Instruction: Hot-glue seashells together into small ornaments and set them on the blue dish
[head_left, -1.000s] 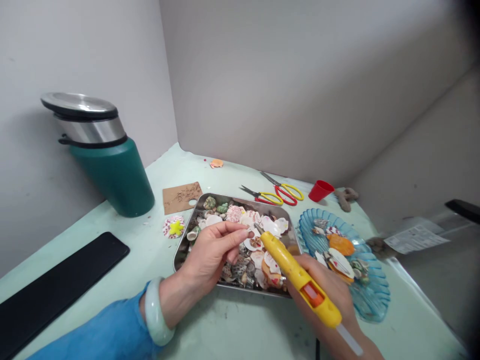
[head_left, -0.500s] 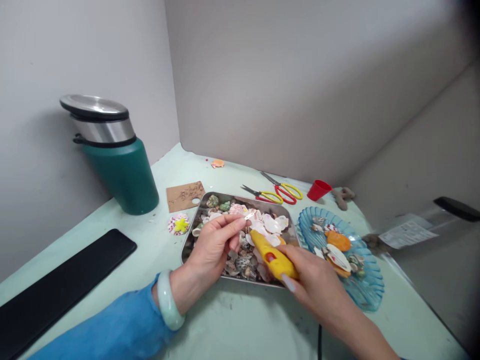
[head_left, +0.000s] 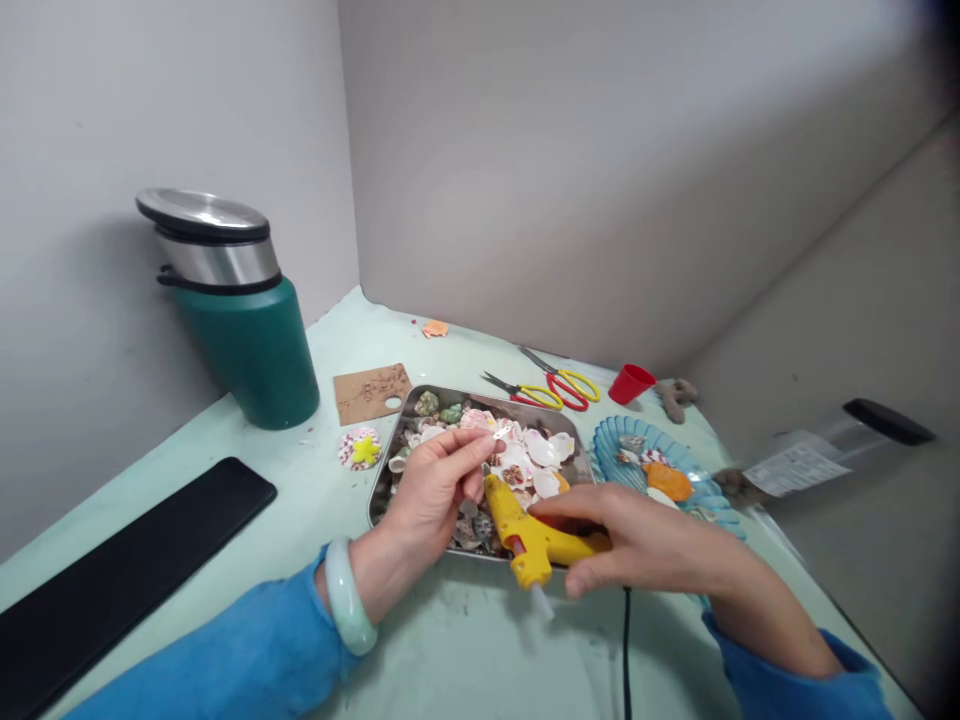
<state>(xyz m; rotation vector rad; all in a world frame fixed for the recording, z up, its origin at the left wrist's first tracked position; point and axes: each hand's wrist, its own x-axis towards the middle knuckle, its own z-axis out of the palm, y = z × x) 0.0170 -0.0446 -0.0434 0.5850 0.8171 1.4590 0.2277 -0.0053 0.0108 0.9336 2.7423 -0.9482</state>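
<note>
Over the metal tray (head_left: 373, 500), my left hand (head_left: 431, 485) pinches a small, thin, whitish piece (head_left: 502, 433) between thumb and fingertips; its kind is too small to make out. My right hand (head_left: 637, 540) holds a yellow hot glue gun (head_left: 529, 540) by its handle, and the nozzle points away from me, just right of my left fingers. A clear glue stick (head_left: 541, 603) sticks out of the gun's back end. White shells (head_left: 541, 448), speckled shells and greenish stones (head_left: 427, 403) fill the tray beneath both hands, which hide part of it.
Right of the tray, a blue plate (head_left: 606, 430) bears shells and an orange piece (head_left: 667, 482). Scissors (head_left: 551, 398), a red cup (head_left: 631, 384) and a brown card (head_left: 360, 397) lie behind. A green bottle (head_left: 247, 350) and black slab (head_left: 150, 570) stand left; a cord (head_left: 627, 650) hangs near me.
My right hand has turned the glue gun, so its nozzle now points more straight ahead and the glue stick at its back shows. My left hand keeps its pinch, nearly still.
</note>
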